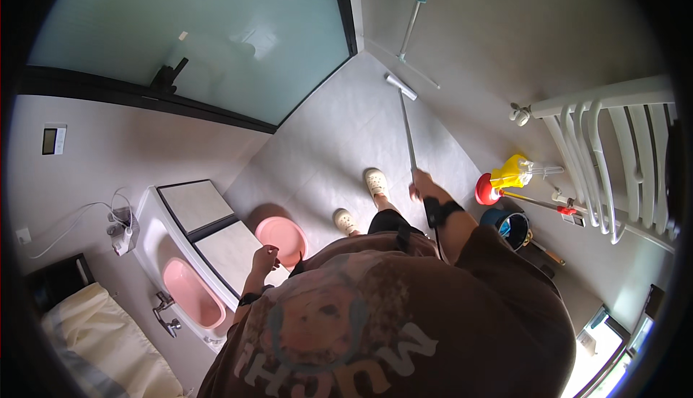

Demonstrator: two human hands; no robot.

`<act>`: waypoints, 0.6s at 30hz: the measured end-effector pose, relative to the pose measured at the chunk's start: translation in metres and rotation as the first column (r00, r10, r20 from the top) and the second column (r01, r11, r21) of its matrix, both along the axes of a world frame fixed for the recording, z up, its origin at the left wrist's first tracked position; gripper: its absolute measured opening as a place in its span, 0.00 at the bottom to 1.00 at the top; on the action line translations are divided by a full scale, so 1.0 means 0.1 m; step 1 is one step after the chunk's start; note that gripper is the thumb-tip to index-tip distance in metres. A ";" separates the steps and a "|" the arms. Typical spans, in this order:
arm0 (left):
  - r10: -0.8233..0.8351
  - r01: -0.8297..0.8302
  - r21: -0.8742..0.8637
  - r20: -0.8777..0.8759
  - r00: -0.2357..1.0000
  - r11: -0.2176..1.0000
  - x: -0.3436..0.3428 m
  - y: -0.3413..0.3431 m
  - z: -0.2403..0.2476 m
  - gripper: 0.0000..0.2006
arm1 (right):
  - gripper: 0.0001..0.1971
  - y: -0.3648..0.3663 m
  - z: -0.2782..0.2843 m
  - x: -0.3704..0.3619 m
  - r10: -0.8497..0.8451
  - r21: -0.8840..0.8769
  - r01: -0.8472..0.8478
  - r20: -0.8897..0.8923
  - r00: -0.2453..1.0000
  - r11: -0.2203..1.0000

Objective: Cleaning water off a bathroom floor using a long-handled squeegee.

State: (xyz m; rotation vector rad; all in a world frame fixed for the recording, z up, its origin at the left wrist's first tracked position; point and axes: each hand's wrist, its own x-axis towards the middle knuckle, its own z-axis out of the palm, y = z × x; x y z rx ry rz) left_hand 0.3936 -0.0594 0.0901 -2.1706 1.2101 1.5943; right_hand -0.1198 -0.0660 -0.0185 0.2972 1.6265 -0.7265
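Keep your right hand, wrapped around the pole, steady; your left hand is apart, loosely curled, and whether it holds anything I cannot tell. Press the flat white head evenly against the floor, near the far wall, clear of your clogs.

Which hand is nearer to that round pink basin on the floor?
Left. The left hand shows beside the near left edge of the round pink basin; the right hand is farther off to its right, gripping a pole.
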 end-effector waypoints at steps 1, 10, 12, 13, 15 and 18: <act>0.011 -0.011 -0.020 -0.012 1.000 1.000 0.01 0.00 0.01 0.10 | 0.18 0.23 -0.04 0.00 0.213 -0.049 -0.226 -0.188 0.959 0.973; -0.054 0.053 0.085 0.010 0.998 0.995 0.14 0.14 -0.23 0.11 | 0.14 -0.11 -0.15 -0.27 0.083 0.087 -0.092 0.103 0.991 0.992; -0.083 0.083 0.026 -0.008 0.997 0.996 0.10 0.08 -0.23 0.10 | 0.12 -0.21 -0.15 -0.26 0.092 0.127 -0.112 0.148 0.985 0.986; -0.099 0.099 -0.015 -0.032 0.995 0.995 0.06 0.01 -0.19 0.10 | 0.11 -0.15 -0.18 -0.22 0.390 -0.056 -0.394 -0.067 0.918 0.917; -0.068 0.065 -0.050 -0.053 0.996 0.997 -0.05 -0.06 -0.09 0.10 | 0.10 0.06 -0.24 -0.20 0.713 -0.148 -0.793 -0.364 0.599 0.591; 0.021 -0.037 -0.141 -0.116 0.993 0.989 -0.09 0.00 -0.08 0.10 | 0.13 0.29 -0.05 -0.06 0.835 0.075 -0.951 -0.503 0.223 0.299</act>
